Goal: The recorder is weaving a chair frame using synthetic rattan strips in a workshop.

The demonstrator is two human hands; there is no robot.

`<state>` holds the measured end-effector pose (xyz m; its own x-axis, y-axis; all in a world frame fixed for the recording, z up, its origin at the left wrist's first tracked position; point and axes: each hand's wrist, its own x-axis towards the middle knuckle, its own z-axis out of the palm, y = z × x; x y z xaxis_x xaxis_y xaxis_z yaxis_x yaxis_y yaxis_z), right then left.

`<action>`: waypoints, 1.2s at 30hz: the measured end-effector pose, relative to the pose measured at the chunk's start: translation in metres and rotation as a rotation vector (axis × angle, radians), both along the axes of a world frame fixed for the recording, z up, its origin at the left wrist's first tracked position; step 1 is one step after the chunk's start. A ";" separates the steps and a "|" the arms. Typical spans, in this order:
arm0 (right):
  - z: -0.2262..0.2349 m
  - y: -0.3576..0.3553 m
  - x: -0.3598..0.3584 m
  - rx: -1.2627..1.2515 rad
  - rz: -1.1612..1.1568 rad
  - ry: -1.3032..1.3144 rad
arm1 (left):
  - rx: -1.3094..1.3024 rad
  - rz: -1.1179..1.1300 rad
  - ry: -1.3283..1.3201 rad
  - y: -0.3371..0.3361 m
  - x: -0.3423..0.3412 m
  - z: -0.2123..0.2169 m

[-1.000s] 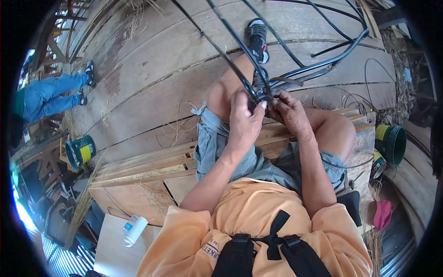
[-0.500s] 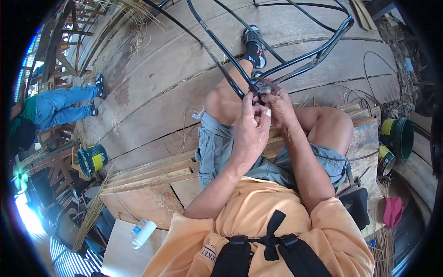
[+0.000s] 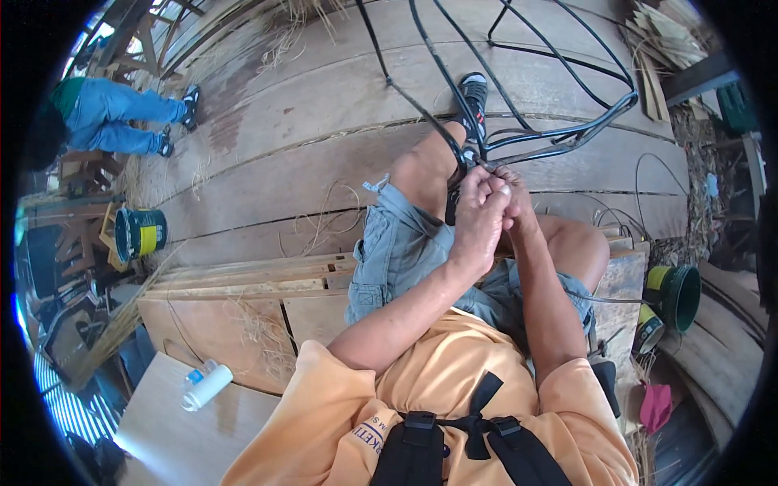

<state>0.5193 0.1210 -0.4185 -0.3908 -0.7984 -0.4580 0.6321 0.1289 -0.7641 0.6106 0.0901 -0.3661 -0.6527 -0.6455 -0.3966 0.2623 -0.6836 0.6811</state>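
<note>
A frame of bent black metal rods point(image 3: 559, 138) stretches from the top of the view down to my hands. My left hand point(image 3: 482, 215) is closed, its fingertips pinched together just below the frame's near joint. Pressed against it on the right is my right hand point(image 3: 516, 194), also closed, with its fingers curled at the rods' lower end. Whatever lies between the fingers is hidden by them. A thin brown strip point(image 3: 604, 300) shows by my right thigh; its other end is out of sight behind my forearm.
I sit on stacked boards point(image 3: 235, 287) above a plank floor. Green buckets stand at left point(image 3: 140, 233) and right point(image 3: 677, 296). A white bottle point(image 3: 207, 386) lies on a pale board. A person in jeans point(image 3: 121, 113) is at the upper left. Loose fibres point(image 3: 300, 24) litter the planks.
My view has shifted, so the frame and hands sit farther right and lower. The left hand has closed in against the right, and the strip loop above the right fingers no longer shows clearly.
</note>
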 end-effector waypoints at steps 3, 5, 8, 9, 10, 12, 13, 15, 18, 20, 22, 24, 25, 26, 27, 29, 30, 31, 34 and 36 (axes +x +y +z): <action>0.004 -0.007 0.017 0.030 -0.191 -0.167 | 0.042 0.013 -0.019 -0.001 0.001 -0.003; -0.007 0.006 0.004 -0.023 -0.062 -0.146 | 0.003 -0.041 -0.051 -0.006 0.005 -0.004; -0.012 0.006 0.011 0.038 -0.103 -0.032 | -0.003 -0.102 -0.092 -0.021 0.022 -0.016; -0.011 0.006 0.010 0.086 -0.112 0.043 | -0.034 -0.119 -0.128 -0.023 0.027 -0.017; -0.009 0.007 0.011 0.112 -0.168 0.058 | -0.066 -0.137 -0.164 -0.025 0.031 -0.017; -0.010 0.012 0.012 0.129 -0.195 0.193 | -0.069 -0.149 -0.160 -0.026 0.031 -0.017; -0.013 0.016 0.012 0.147 -0.205 0.326 | -0.096 -0.113 -0.143 -0.025 0.029 -0.018; -0.019 0.021 0.015 0.183 -0.261 0.494 | -0.126 -0.087 -0.122 -0.022 0.025 -0.021; 0.012 0.017 0.028 0.343 -0.248 0.656 | -0.102 -0.068 -0.098 -0.027 0.029 -0.013; 0.028 0.010 0.026 0.351 -0.202 0.496 | -0.023 -0.089 -0.043 -0.034 0.030 -0.024; 0.018 0.004 0.027 0.198 -0.152 0.317 | -0.017 -0.122 -0.078 -0.031 0.024 -0.021; 0.027 0.004 0.025 0.127 -0.152 0.020 | -0.021 -0.184 -0.079 -0.032 0.026 -0.024; 0.029 0.005 0.022 0.079 -0.152 -0.140 | -0.053 -0.177 -0.117 -0.032 0.025 -0.023; 0.025 0.007 0.019 0.020 -0.120 -0.244 | -0.086 -0.169 -0.154 -0.031 0.024 -0.022; 0.020 0.009 0.020 0.010 -0.141 -0.250 | -0.072 -0.112 -0.173 -0.027 0.021 -0.018; 0.011 0.010 0.024 -0.218 -0.205 -0.607 | -0.008 -0.110 -0.102 -0.022 0.019 -0.019; 0.009 0.011 0.030 -0.243 -0.279 -0.674 | 0.066 -0.082 -0.028 -0.022 0.019 -0.022; 0.006 0.011 0.031 -0.249 -0.286 -0.678 | 0.158 -0.112 0.029 -0.025 0.019 -0.024; 0.007 0.007 0.034 -0.265 -0.397 -0.646 | 0.377 -0.095 0.046 -0.032 0.017 -0.019; 0.010 0.009 0.035 -0.169 -0.232 -0.383 | 0.237 -0.152 0.007 -0.037 0.026 -0.019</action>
